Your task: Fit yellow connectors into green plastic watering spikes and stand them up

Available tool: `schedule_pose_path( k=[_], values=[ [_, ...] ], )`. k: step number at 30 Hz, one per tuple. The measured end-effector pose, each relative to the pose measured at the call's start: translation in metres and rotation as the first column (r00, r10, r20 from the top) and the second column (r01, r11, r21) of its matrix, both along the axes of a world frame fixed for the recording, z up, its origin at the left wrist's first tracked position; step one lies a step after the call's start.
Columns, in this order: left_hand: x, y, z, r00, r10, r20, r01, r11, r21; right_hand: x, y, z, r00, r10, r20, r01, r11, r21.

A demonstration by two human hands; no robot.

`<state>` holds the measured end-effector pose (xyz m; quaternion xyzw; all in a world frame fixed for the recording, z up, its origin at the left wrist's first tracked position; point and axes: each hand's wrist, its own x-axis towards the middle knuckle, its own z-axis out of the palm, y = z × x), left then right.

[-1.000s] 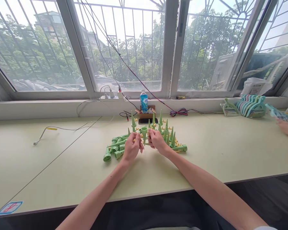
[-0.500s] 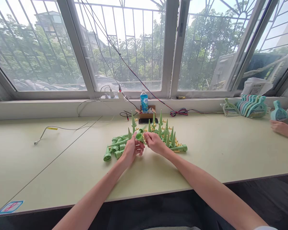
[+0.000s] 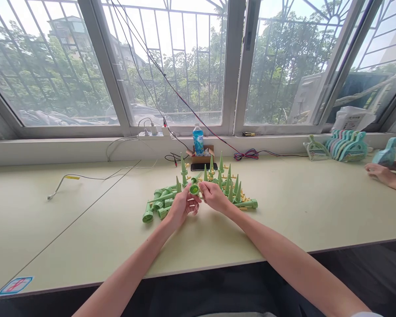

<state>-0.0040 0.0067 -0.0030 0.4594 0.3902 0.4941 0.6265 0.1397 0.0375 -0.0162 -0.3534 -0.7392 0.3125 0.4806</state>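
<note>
My left hand (image 3: 182, 204) is closed around a green plastic watering spike (image 3: 194, 189), whose round hollow end faces me. My right hand (image 3: 212, 195) pinches at the right side of that end; what sits between its fingertips is too small and covered to make out. Left of my hands, several green spikes (image 3: 147, 215) lie in a loose pile. Others stand point up in a group (image 3: 238, 193) behind and to the right. Small yellow valve-like pieces (image 3: 245, 198) are scattered among them.
Behind the spikes are a dark phone (image 3: 203, 167), a small cardboard box (image 3: 207, 158) and a blue-liquid bottle (image 3: 198, 140). Cables (image 3: 247, 154) run along the sill. At right, another person's hand (image 3: 383, 173) holds a teal item (image 3: 386, 153) near a row of pastel dustpan-like sets (image 3: 346, 146).
The spike's hollow end has turned to face me more squarely and shifted slightly right. My hands stay close together. The other person's hand and teal item have moved a little left.
</note>
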Motion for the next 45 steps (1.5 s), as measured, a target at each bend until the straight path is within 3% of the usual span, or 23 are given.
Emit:
schedule_pose_path(
  k=[21,32,45],
  values=[
    [0.0010,-0.0077,0.0042,0.991,0.007,-0.136,0.014,0.988,0.155,0.0013,0.0018,-0.0006,0.999,-0.032,-0.025,0.032,0.999,0.007],
    [0.0018,-0.0081,0.0025,0.969,0.072,-0.236,-0.011,0.968,0.252,0.0023,0.0009,-0.0001,0.998,-0.056,0.006,0.056,0.998,-0.012],
    [0.0024,-0.0076,0.0022,0.962,0.089,-0.257,-0.022,0.967,0.252,0.0016,-0.0002,0.0014,0.996,-0.076,0.044,0.077,0.997,-0.018]
  ],
)
